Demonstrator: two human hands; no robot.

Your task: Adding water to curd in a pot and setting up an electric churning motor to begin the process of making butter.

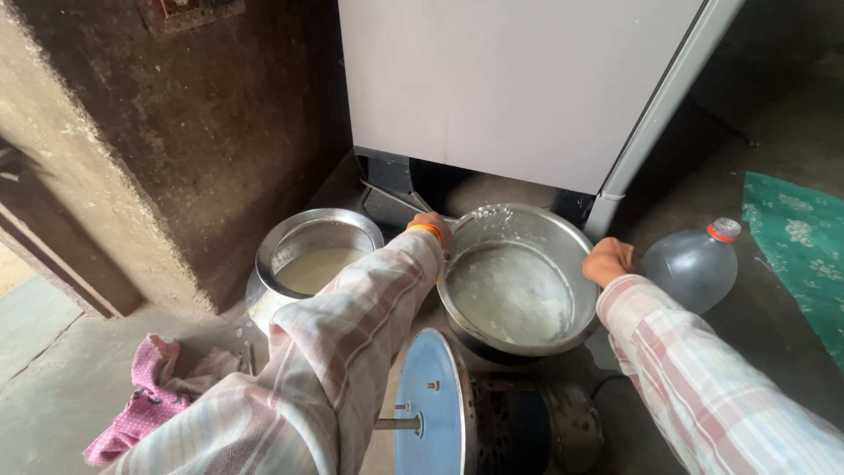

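A wide steel bowl (563,230) with a whitish, frothy liquid in it sits on the floor in front of a white cabinet. My left hand (431,227), with an orange bangle at the wrist, grips the bowl's left rim. My right hand (608,261) holds the rim on the opposite side. Both arms wear plaid sleeves. To the left stands a round steel pot (290,236) holding pale yellowish liquid.
A clear plastic bottle (694,264) with a red-ringed cap lies right of the bowl. A blue disc on a motor unit (431,405) is close below. A pink cloth (158,387) lies at the lower left, a green patterned mat (804,246) at the right, a rough wall (158,132) at the left.
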